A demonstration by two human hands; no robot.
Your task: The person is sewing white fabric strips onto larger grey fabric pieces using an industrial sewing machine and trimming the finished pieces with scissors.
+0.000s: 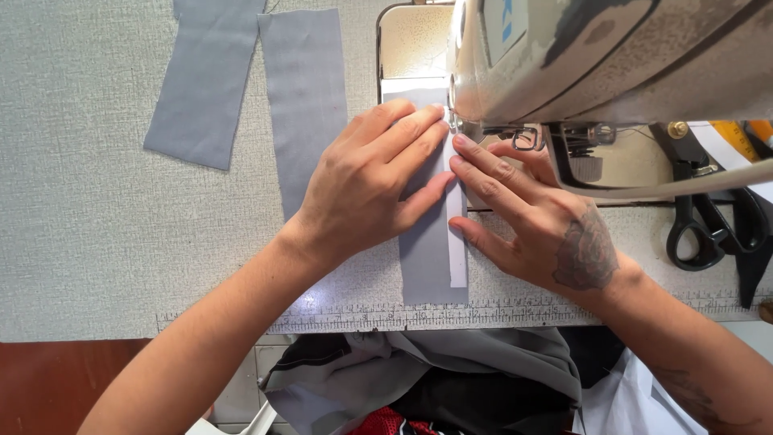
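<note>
Both hands lie flat and spread on a grey fabric strip (427,254) with a white strip (457,242) along its right edge — neither pinches anything. The left hand (366,189) presses the grey cloth, its fingertips close to the presser foot (523,138) of the sewing machine (612,64). The right hand (531,213) holds down the white edge, just beside the left. The strip's long axis runs from the table's ruled edge straight away toward the needle, ahead of both sets of fingertips. Two more grey pieces (302,97) lie beyond the left hand; black scissors (708,229) rest past the right wrist. No containers are in view.
</note>
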